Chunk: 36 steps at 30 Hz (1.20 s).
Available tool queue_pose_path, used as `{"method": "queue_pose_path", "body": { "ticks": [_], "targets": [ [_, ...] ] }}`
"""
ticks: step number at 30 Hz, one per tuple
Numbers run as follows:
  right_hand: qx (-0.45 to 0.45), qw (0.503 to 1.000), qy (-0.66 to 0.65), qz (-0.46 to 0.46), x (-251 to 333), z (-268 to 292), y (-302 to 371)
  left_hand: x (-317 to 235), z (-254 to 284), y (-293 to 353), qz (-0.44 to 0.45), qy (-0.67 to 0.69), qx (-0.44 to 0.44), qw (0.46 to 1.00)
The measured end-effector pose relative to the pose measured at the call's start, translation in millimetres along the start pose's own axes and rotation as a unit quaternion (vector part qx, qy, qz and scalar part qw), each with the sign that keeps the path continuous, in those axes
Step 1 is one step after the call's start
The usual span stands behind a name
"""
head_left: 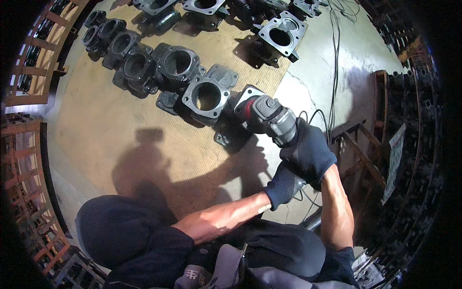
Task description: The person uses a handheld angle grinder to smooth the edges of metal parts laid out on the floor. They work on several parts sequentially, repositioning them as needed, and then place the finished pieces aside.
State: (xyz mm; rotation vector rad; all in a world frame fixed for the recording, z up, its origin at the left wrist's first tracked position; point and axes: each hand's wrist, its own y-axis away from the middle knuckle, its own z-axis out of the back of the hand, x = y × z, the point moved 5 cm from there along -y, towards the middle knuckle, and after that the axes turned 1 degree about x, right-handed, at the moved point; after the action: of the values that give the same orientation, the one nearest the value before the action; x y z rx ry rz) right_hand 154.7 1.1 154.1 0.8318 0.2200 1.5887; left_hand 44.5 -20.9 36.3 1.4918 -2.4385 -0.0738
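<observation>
Both gloved hands are clamped on one angle grinder (279, 123), close together: right hand (310, 151) around the body behind the head, left hand (283, 187) at the rear, lower down. Red-edged disc (248, 107) sits over the pale square face of a flanged casting (244, 98), right end of the near row, at the edge of the tan ribbed sheet (96, 130). Contact hard to tell; the head hides it.

To do it well, I'd say: disc level with the face, light even pressure, steady strokes around the bore, no dwelling at bolt holes; cable (332, 72) clear of the disc.

Count: one grinder, two gloves. Along the diagonal I make five dark castings (137, 65), then two larger bored castings (206, 98), then the one under the grinder. Far group: at least three flanged housings (284, 36); others overlap or are cropped, total uncertain.
</observation>
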Motion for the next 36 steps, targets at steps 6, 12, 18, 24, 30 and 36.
{"method": "queue_pose_path", "body": {
  "ticks": [6,12,18,24,30,36],
  "targets": [
    [-0.015,1.000,0.004,0.025,19,-2,-10,-11,26,-1,-0.006,-0.041,-0.020,0.999],
    [0.013,0.999,0.014,0.045,30,-16,0,-1,33,8,0.024,0.330,0.169,0.928],
    [-0.023,0.999,-0.031,-0.013,-18,-25,40,64,61,31,0.044,-0.027,-0.062,0.997],
    [-0.062,0.994,-0.087,-0.030,-49,-16,33,41,17,21,0.078,-0.069,-0.087,0.991],
    [-0.083,0.991,-0.100,-0.033,-52,-1,14,8,-6,-6,0.080,-0.381,-0.029,0.920],
    [-0.066,0.989,-0.135,0.002,-54,-39,47,56,53,44,0.062,-0.180,-0.076,0.979]
  ]
}}
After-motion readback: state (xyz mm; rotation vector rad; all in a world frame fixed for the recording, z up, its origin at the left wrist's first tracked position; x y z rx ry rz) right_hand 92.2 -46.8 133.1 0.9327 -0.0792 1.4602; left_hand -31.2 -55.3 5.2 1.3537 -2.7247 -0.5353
